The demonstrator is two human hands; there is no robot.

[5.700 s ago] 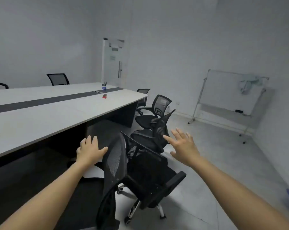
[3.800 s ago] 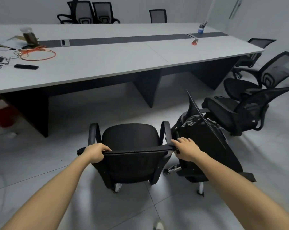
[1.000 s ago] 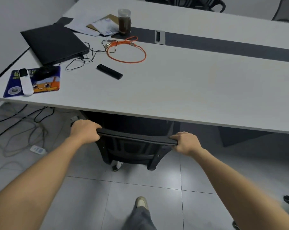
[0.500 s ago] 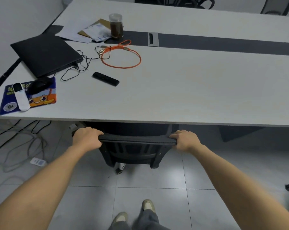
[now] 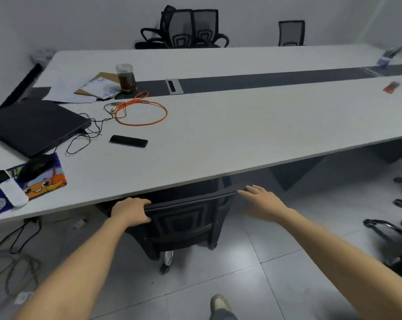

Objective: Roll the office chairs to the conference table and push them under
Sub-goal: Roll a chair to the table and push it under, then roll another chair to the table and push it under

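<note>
Grey floor tiles are seen nearest, with a pale shoe at 6 o'clock and loose cables trailed across them at 8 o'clock. The chrome base of another chair is caught at the 4 o'clock edge.

Just beyond the shoe, a black office chair is stood with its mesh back toward the camera. Its seat is tucked under the near edge of the conference table, and only the backrest and one caster are left showing. The left end of the backrest's top rail is gripped by the left hand, with the fingers curled over it. The right hand is held at the rail's right end with fingers straight and spread. Nothing is grasped by it, and whether the fingertips touch the rail cannot be told.

On the tabletop at 9 o'clock, a cartoon mouse pad is laid, with a black mouse and a white remote on it. Farther on, at 10 o'clock, a closed black laptop is placed. Toward 11 o'clock a black bar-shaped device, an orange cable loop and a jar of brown liquid beside papers are found. A small red object is seen at 2 o'clock.

Beyond the table's far edge, two mesh-backed chairs are set side by side at 12 o'clock, and a third chair at 1 o'clock.
</note>
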